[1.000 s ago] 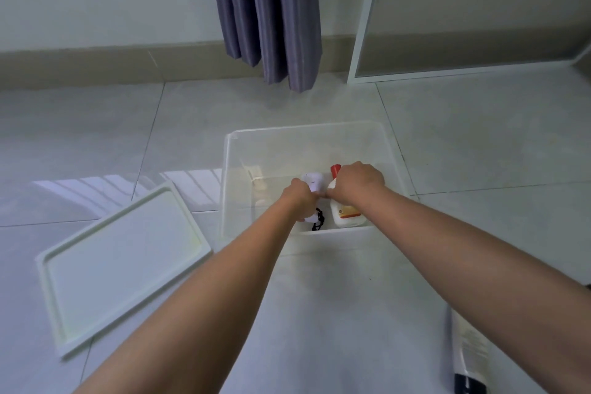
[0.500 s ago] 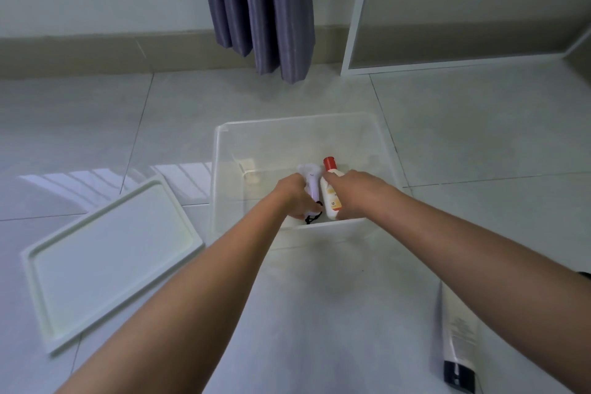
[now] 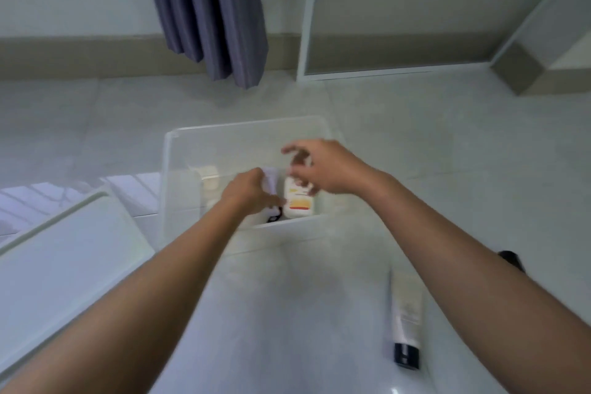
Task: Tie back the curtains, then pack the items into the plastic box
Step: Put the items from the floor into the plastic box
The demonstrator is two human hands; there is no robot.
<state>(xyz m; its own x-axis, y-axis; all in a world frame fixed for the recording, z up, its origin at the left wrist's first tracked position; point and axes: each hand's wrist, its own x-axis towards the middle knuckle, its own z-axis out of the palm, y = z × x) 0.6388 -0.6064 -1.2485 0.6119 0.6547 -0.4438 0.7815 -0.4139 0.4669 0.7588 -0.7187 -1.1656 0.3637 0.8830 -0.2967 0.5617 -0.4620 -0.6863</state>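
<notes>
Pale floor tiles are carrying a tube point(image 3: 405, 320) lying nearest, not yet packed. Beyond it, inside the plastic box point(image 3: 243, 131), the left hand point(image 3: 252, 193) is gripping a white item point(image 3: 271, 181). The right hand point(image 3: 323, 166) is now lifting away with fingers loose, having let go of the bottle point(image 3: 299, 200), which is resting inside. Farther back, the curtain point(image 3: 208, 9) is hanging gathered.

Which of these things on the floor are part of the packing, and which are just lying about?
Part of the job:
clear plastic box
white bottle with orange label
white item under the left hand
white tube with black cap
white box lid
purple curtain

Just there:
white door frame
</notes>
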